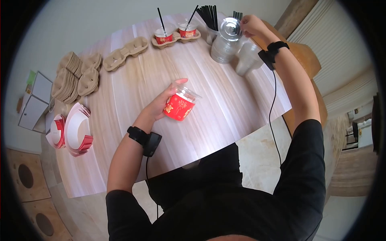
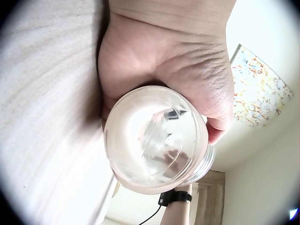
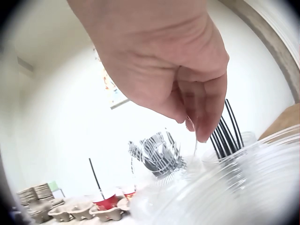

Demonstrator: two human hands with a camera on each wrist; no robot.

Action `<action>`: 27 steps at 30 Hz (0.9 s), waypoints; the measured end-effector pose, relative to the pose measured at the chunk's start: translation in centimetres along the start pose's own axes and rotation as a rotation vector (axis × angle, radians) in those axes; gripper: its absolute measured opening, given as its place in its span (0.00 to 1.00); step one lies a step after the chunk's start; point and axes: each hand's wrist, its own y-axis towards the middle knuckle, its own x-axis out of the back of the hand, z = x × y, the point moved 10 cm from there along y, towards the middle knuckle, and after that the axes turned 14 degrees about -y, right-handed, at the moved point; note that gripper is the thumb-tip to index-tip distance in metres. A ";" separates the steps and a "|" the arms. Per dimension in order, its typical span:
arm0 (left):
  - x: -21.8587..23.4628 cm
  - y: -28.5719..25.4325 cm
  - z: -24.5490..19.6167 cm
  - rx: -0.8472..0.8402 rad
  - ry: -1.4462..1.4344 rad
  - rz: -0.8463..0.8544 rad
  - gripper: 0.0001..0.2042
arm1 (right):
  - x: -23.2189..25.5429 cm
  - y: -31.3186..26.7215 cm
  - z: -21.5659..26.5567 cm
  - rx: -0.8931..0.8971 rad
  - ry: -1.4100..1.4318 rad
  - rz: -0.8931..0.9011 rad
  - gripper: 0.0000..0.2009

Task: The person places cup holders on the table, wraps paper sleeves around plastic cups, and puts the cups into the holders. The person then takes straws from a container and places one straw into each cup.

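My left hand (image 1: 160, 106) grips a clear plastic cup in a red sleeve (image 1: 180, 107) with gold print, tilted over the table's middle. Seen from one end in the left wrist view, the clear cup (image 2: 154, 140) has the palm and fingers wrapped round its side. At the far right, my right hand (image 1: 254, 26) pinches the edge of a clear domed lid (image 1: 230, 28). This lid sits over a stack of clear lids (image 1: 223, 52). In the right wrist view, thumb and fingertips (image 3: 202, 133) meet at the thin lid rim.
Nested clear cups (image 1: 248, 58) stand beside the lids; black straws (image 1: 208, 17) fill a container behind. Two red cups with straws sit in a pulp carrier (image 1: 176, 40). Another carrier (image 1: 125, 54), stacked carriers (image 1: 68, 82) and red-white paper trays (image 1: 77, 130) lie leftward. Cables hang from both wrists.
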 end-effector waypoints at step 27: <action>3.3 -0.4 -2.8 -0.260 -0.269 -0.327 0.23 | -10.3 -15.7 17.3 0.310 0.693 0.512 0.18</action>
